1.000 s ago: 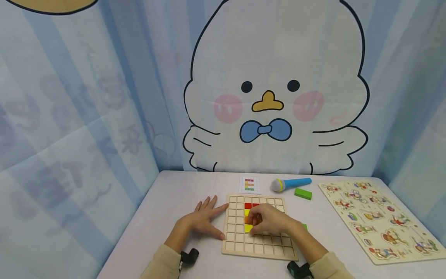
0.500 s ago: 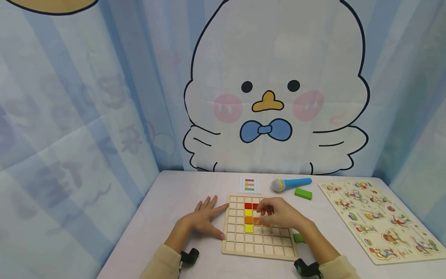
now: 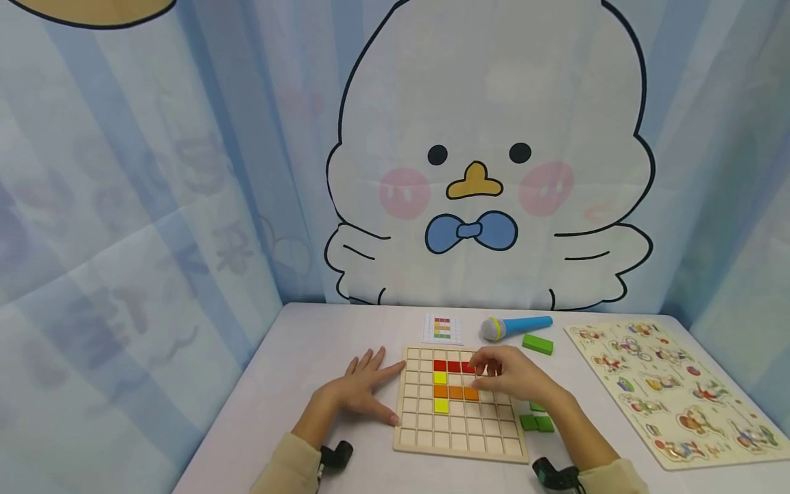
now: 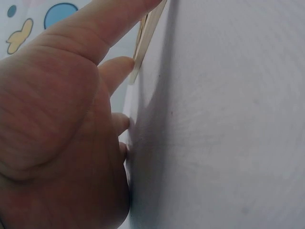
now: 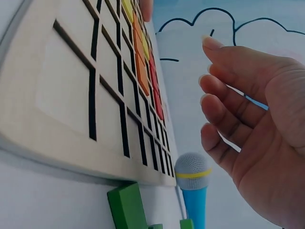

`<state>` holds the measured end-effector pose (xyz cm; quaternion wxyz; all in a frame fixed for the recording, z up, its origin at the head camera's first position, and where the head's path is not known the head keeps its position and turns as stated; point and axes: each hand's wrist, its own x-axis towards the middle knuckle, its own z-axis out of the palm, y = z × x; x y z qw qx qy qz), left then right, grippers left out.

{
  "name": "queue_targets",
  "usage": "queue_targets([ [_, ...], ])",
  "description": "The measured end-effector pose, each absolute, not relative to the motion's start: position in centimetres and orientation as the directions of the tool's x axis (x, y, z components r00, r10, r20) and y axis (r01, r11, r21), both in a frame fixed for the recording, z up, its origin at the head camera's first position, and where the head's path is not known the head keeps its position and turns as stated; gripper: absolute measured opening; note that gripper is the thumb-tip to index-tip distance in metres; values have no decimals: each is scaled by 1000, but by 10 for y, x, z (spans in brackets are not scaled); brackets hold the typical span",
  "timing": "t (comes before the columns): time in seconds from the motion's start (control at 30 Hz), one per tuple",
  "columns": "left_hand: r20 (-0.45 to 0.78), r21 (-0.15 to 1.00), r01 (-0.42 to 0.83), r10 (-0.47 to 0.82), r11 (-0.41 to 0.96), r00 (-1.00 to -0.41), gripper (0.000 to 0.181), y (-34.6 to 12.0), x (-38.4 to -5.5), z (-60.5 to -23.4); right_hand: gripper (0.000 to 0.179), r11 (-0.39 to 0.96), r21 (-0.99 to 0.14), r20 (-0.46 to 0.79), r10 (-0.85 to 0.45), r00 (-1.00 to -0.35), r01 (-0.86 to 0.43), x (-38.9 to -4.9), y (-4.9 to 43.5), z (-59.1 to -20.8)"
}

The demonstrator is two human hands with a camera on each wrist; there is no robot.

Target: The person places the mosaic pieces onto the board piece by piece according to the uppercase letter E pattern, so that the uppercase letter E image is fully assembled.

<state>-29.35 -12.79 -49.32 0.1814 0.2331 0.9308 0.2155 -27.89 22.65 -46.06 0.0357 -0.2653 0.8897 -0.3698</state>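
My left hand (image 3: 361, 385) lies spread at the left side of the wooden grid board (image 3: 459, 453), thumb and index finger touching its edge. In the left wrist view the left hand's palm (image 4: 47, 124) is beside the white table. My right hand (image 3: 509, 370) hovers over the board's right half. In the right wrist view the right hand (image 5: 257, 105) has loosely bent fingers with nothing between them. Set in the grid are a row of red tiles (image 3: 453, 366), a row of orange tiles (image 3: 456, 392), an upper yellow tile (image 3: 440, 378) and a lower yellow tile (image 3: 441, 406).
Several green blocks (image 3: 537, 422) lie right of the board, partly behind my right forearm. Farther back are a longer green block (image 3: 537, 344), a blue toy microphone (image 3: 524, 324) and a pattern card (image 3: 441, 328). A wooden picture puzzle (image 3: 673, 391) covers the table's right side.
My right hand has drawn back to the right across the board, uncovering the orange and red rows and the green blocks. My left hand stays in place.
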Motion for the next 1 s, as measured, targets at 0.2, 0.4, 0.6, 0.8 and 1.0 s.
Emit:
queue_targets([
  [0.2,-243,478,356,510,803,-825,108,-129,-293,-492,29,598,-693,89,-482,-871,-402,-279,239,-462],
  [0.4,-241,482,354,509,802,-826,108,-128,-293,-491,30,597,-714,65,-462,-884,-365,-279,261,-458],
  [0.6,-236,475,357,507,804,-829,109,-128,-292,-491,32,606,-727,45,-426,-903,-322,-277,284,-458],
  [0.8,-234,473,357,506,805,-830,108,-127,-292,-492,36,601,-752,5,-407,-914,-271,-274,298,-456],
  [1.0,-233,471,356,504,807,-832,108,-127,-292,-491,38,579,-768,-15,-444,-896,-274,-272,310,-456],
])
